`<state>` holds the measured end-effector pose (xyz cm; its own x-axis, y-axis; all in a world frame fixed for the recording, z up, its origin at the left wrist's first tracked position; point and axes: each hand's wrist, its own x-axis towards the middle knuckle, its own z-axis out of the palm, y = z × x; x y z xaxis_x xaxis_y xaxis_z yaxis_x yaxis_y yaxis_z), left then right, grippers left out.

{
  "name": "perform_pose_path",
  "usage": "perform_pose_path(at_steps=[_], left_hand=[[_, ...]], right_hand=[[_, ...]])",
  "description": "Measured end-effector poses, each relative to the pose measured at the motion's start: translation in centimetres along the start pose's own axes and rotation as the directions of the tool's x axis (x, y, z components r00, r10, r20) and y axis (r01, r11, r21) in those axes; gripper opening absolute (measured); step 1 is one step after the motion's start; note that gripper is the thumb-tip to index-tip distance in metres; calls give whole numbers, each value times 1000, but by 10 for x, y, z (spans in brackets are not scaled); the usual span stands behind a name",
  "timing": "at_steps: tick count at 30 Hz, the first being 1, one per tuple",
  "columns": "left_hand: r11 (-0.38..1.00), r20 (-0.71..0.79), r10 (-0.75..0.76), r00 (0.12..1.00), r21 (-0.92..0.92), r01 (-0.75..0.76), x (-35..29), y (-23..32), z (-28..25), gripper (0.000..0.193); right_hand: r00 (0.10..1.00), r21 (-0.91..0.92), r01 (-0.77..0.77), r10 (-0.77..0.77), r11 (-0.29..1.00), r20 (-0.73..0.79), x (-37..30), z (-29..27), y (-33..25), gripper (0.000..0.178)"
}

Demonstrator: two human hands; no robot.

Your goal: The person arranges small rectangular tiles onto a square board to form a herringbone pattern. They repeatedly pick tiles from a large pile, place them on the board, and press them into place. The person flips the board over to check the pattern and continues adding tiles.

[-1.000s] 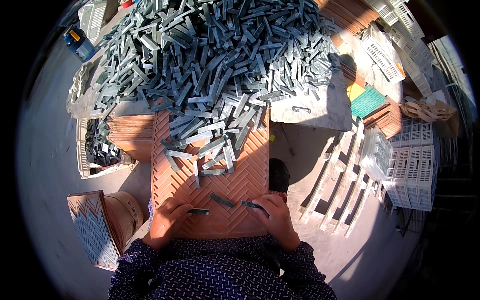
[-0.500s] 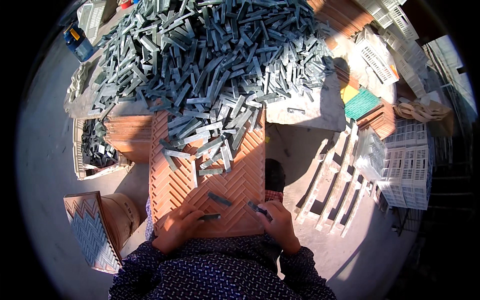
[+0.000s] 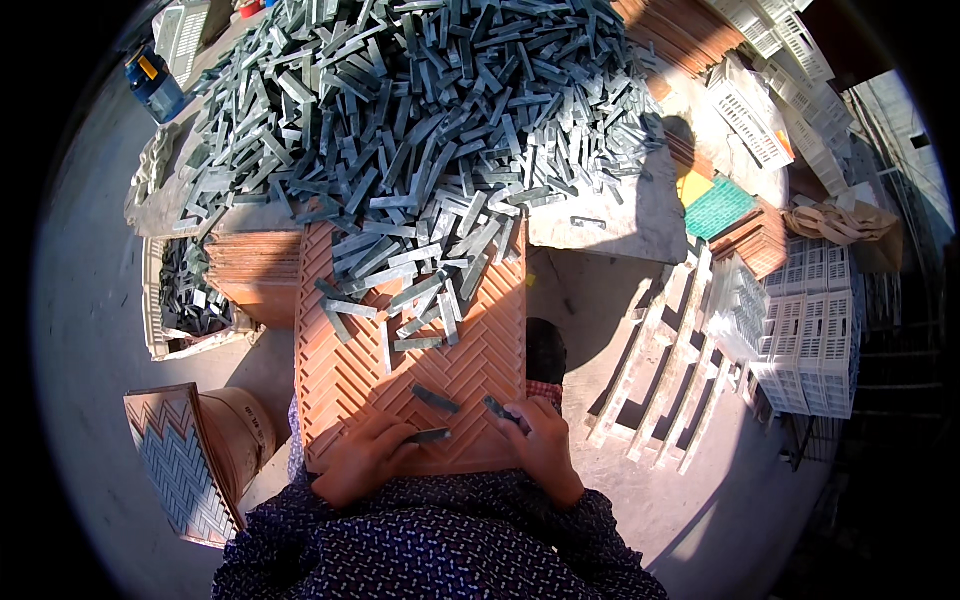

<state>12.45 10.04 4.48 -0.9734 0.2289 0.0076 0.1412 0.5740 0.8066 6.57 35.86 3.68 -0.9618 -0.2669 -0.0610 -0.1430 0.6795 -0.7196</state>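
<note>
An orange-brown tray point(image 3: 345, 385) with a moulded herringbone pattern of slots lies in front of me. My left hand point(image 3: 362, 456) rests over its near left part, the thumb and fingers closed on a dark grey stone strip point(image 3: 430, 436). Above the near right edge, my right hand point(image 3: 543, 446) pinches another strip point(image 3: 497, 408), which points toward the far left. Between the hands a loose strip point(image 3: 436, 399) lies slantwise on the slots. Many more strips point(image 3: 420, 275) are heaped over the tray's far half.
A big pile of strips point(image 3: 400, 120) covers the table point(image 3: 640, 215) beyond the tray. At left stand a crate point(image 3: 155, 300) of dark pieces, stacked trays point(image 3: 255, 270) and a filled herringbone panel point(image 3: 180, 470). A pallet point(image 3: 655, 350) and white crates point(image 3: 810, 330) are at right.
My right hand has moved left over the tray with its strip. The left hand has shifted slightly right, its strip now tilting up at the right end. The loose strip stays put.
</note>
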Motion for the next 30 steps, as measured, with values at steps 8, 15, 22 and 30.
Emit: perform_pose_path(at_steps=[8,15,22,30], left_hand=[[991,30,120,992,55,-121,10,6,20,26],[973,54,181,982,138,-187,24,7,40,32],[966,99,156,983,193,-173,32,10,44,31],[953,109,174,979,230,-195,34,16,46,27]], right_hand=[[985,95,-105,91,990,146,12,-17,-13,27],[999,109,30,-31,994,13,12,-7,-8,26],[992,92,122,-120,988,-28,12,-3,-6,22],[997,107,73,-71,992,-27,11,-10,-8,18]])
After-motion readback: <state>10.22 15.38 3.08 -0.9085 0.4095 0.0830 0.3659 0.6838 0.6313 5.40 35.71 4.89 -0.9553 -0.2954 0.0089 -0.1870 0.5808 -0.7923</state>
